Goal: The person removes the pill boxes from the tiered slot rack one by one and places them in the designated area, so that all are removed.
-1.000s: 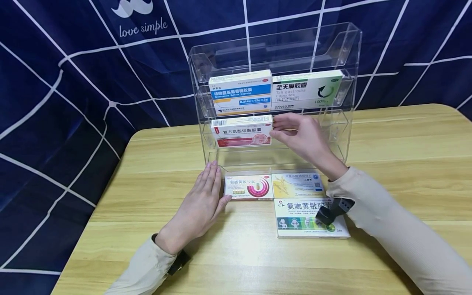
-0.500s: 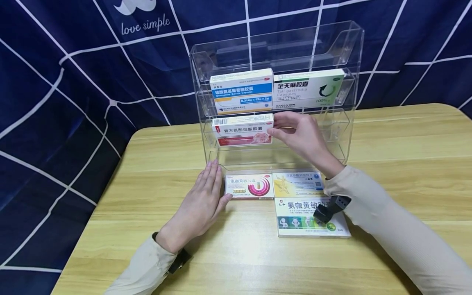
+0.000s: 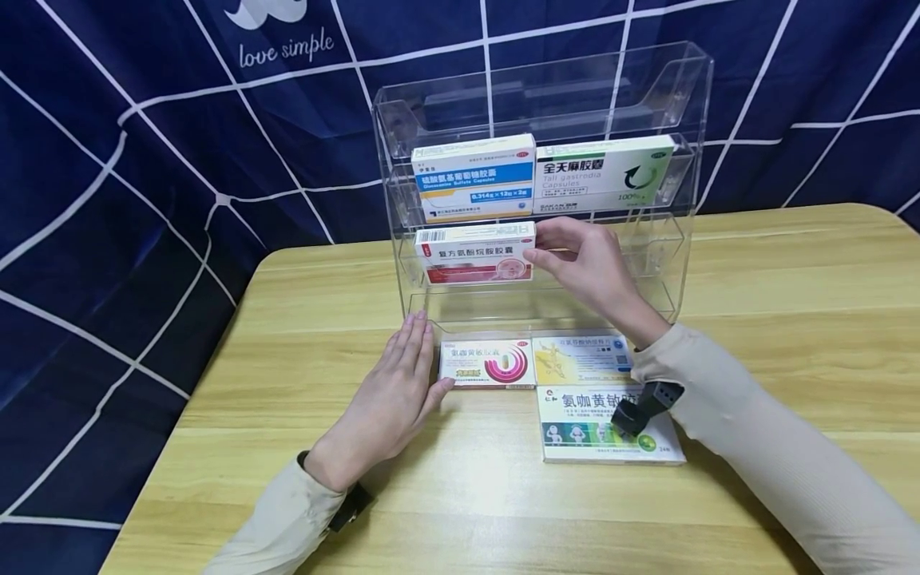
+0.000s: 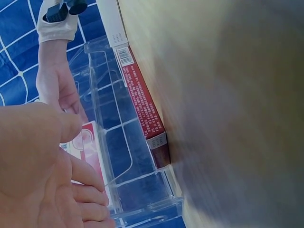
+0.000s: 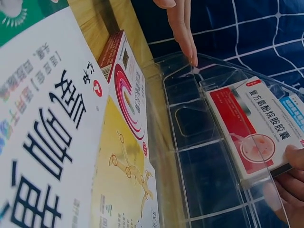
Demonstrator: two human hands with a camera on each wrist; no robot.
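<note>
Two bare hands, one rack, six cartons. Right hand [image 3: 585, 259]: fingers pinch the right end of one red-and-white rectangular carton [image 3: 474, 255], thumb on its front. That carton sits upright on the left side of the one clear plastic tiered rack [image 3: 539, 112]. Left hand [image 3: 391, 391]: four fingers straight and side by side, thumb apart; fingertips at the rack's lower left corner, firm contact can't tell.

Tier above holds two cartons side by side: one blue-white-orange [image 3: 474, 180] left, one green-and-white [image 3: 602, 176] right. Three in rack total.

Three more lie flat on the wood-grain surface [image 3: 460, 511] in front: one white with pink arcs [image 3: 487, 363], one yellow-and-pale-blue [image 3: 578, 359] beside it, one larger white-and-green [image 3: 589, 435] just nearer the person. Two beige sleeves [image 3: 776, 439]. One navy cloth with white grid lines [image 3: 180, 144] behind.
</note>
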